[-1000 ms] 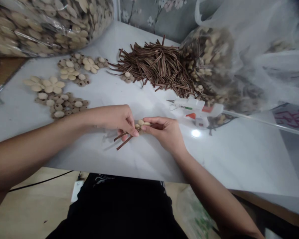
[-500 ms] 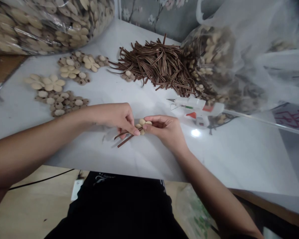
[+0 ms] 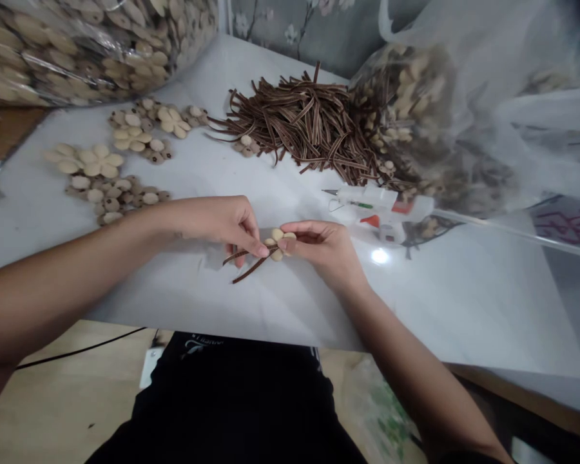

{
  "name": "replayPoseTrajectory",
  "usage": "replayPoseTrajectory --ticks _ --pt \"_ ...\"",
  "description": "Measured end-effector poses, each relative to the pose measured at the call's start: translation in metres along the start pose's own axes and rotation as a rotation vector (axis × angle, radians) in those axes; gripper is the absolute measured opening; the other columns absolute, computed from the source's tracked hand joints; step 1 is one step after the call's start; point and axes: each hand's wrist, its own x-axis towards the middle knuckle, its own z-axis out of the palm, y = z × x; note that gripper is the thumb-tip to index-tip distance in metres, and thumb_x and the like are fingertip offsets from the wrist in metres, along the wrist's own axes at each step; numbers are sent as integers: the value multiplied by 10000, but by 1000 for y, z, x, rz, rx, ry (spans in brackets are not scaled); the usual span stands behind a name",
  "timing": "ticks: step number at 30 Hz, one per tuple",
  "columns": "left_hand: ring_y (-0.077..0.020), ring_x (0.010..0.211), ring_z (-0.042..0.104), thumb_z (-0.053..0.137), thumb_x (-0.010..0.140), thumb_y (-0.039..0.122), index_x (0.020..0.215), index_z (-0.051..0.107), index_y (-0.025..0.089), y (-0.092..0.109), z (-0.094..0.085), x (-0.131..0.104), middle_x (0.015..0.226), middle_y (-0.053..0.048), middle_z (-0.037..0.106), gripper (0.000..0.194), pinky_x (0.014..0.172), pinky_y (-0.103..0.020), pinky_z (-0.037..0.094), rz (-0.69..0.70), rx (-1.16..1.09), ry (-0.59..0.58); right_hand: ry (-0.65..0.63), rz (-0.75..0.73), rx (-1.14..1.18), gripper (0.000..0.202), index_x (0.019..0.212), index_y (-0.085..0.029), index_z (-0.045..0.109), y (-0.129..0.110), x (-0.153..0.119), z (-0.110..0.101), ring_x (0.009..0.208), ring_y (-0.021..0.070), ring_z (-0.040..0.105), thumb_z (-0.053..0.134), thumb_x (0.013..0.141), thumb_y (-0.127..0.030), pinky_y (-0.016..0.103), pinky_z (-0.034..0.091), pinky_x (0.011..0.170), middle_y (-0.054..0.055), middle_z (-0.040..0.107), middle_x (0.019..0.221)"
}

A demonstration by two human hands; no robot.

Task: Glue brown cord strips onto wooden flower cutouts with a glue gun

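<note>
Over the front of the white table, my right hand [image 3: 321, 248] pinches a small cream flower [image 3: 276, 236] with rounded petals, thumb on top. My left hand [image 3: 239, 232] is closed on a brown strip [image 3: 241, 256] with pale stitching, at the flower's left side. Another brown strip end [image 3: 249, 270] sticks out below the left fingers, pointing down-left. Whether the two ends belong to one strip is hidden by the fingers. Part of the flower is covered by my right thumb and fingers.
A pile of brown strips [image 3: 299, 122] lies at the back. To its right are a glue gun [image 3: 367, 198] and a clear bag of flowers [image 3: 410, 96]. Loose cream flowers [image 3: 99, 161] and grey-brown flowers [image 3: 111, 205] lie left, before a large filled bag [image 3: 77, 58].
My left fingers have shifted slightly along the strip, and the lower strip end has turned a little. More of the flower's petals show. Both hands keep their grip.
</note>
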Motion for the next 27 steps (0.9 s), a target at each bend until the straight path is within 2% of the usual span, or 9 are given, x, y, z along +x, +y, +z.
replayPoseTrajectory --ticks 6,8,10,12,13,14,16,19,27 --pt "-138 541 602 667 788 508 690 728 213 -2 -3 2 638 -27 709 317 519 -228 432 -74 -112 -51 -19 4 42 287 864 -219 768 2 2 -4 731 147 716 862 598 -269 278 572 744 8 779 816" --pt "-140 554 607 668 779 533 747 726 211 -1 -1 2 669 -26 708 328 513 -233 425 -60 -74 28 3 -6 37 277 866 -214 768 1 2 -5 735 153 715 854 613 -288 291 574 749 13 778 827" --pt "-144 619 616 667 778 549 863 705 204 2 4 1 758 -27 712 357 516 -238 418 10 33 396 46 -29 31 275 868 -212 767 0 1 -4 731 157 714 849 622 -304 300 576 743 17 776 828" --pt "-146 713 608 671 789 535 909 658 195 7 14 -3 838 -25 699 361 562 -251 428 183 254 934 106 -69 41 275 865 -214 765 -1 -1 -2 721 157 711 853 619 -302 300 577 727 13 773 819" --pt "-141 735 595 676 800 508 891 639 194 10 20 -5 842 -18 688 329 593 -258 434 313 418 1118 137 -90 55 275 860 -216 762 -2 -2 -1 720 159 712 856 615 -298 300 579 722 11 772 813" --pt "-133 718 579 680 811 477 852 626 196 13 26 -9 802 -5 674 289 605 -263 430 453 602 1225 167 -112 72 274 859 -217 758 -2 -3 0 726 162 714 857 617 -300 304 581 724 11 772 812" --pt "-117 611 541 677 837 414 851 629 201 18 39 -16 695 22 645 219 540 -261 394 639 967 1166 217 -148 97 273 866 -219 748 -3 -4 2 753 173 720 851 633 -316 322 588 745 14 774 828" --pt "-130 561 545 639 878 356 914 655 175 21 54 -23 656 19 637 185 470 -285 355 561 1354 1077 257 -195 100 282 891 -225 739 -3 -6 4 792 184 723 840 657 -347 340 593 775 20 774 867" --pt "-122 539 544 629 874 192 806 646 184 23 57 -21 614 33 592 71 435 -290 336 491 1489 1073 290 -242 93 266 897 -231 736 -2 -7 5 805 181 719 832 672 -333 345 597 781 13 771 882"
